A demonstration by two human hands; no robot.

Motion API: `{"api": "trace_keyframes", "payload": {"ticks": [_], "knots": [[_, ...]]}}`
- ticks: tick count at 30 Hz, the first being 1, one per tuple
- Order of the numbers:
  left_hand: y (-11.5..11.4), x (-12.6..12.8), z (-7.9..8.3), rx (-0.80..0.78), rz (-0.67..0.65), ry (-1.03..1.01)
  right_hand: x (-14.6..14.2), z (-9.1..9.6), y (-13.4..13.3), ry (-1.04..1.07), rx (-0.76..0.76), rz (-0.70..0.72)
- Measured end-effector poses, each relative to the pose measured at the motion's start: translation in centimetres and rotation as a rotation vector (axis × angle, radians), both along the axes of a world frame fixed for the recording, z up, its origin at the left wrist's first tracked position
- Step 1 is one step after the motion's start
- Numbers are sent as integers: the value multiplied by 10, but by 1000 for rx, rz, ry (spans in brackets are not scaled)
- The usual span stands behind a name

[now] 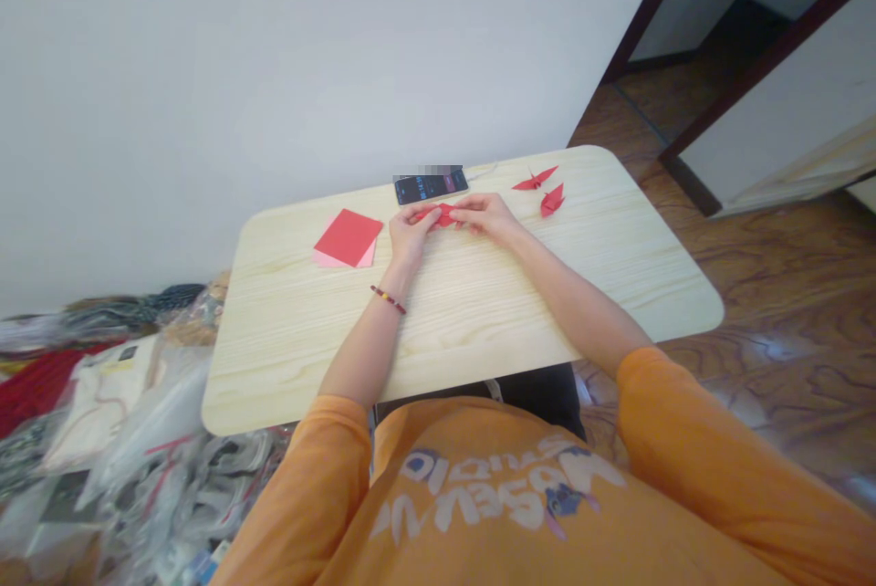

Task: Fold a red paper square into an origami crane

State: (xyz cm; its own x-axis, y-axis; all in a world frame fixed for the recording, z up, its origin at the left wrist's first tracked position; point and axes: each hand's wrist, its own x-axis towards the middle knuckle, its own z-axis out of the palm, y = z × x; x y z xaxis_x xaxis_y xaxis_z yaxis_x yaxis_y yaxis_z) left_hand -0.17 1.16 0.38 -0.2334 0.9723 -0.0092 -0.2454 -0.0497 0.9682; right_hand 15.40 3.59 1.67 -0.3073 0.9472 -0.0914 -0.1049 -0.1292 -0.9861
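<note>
Between my two hands, just in front of the phone, is a small piece of folded red paper [445,214]. My left hand [413,226] pinches its left side with thumb and fingers. On the right side, my right hand [487,214] grips the same paper, fingers closed. My fingers cover much of it, so its exact folds are hidden. To the right lie two red origami cranes: one with spread wings [536,179] and a more compact one [552,201]. A stack of square red paper [349,237] over pink sheets [330,259] lies left of my left hand.
A phone [431,185] with a lit screen and a cable lies at the back of the pale wooden table [287,330], close to the white wall [307,57]. Clothes and plastic bags [137,413] are heaped on the left. Wood flooring [787,294] and a doorway are on the right.
</note>
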Motion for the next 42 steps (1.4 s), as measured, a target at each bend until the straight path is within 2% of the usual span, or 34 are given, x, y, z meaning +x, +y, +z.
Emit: {"api": "trace_keyframes", "payload": {"ticks": [5,11,15,22,28,34,38,42], "knots": [[-1,1,0,16,-35,65,-5,-3,0,-4,61,-55],[-3,2,0,45,-78,127,-1,-1,1,-39,83,-31],[-3,1,1,7,-92,144,1,-2,3,-44,45,1],[0,-3,0,-59,-85,65,2,-6,5,77,-33,-1],[2,-8,-2,-25,-177,18,3,-6,4,79,-60,-70],[1,-8,0,7,-184,72,3,-2,2,77,-28,-153],[1,-6,-1,63,-143,175,2,-3,0,67,-7,-113],[1,-4,-2,46,-91,177,0,-5,2,96,-43,-101]]}}
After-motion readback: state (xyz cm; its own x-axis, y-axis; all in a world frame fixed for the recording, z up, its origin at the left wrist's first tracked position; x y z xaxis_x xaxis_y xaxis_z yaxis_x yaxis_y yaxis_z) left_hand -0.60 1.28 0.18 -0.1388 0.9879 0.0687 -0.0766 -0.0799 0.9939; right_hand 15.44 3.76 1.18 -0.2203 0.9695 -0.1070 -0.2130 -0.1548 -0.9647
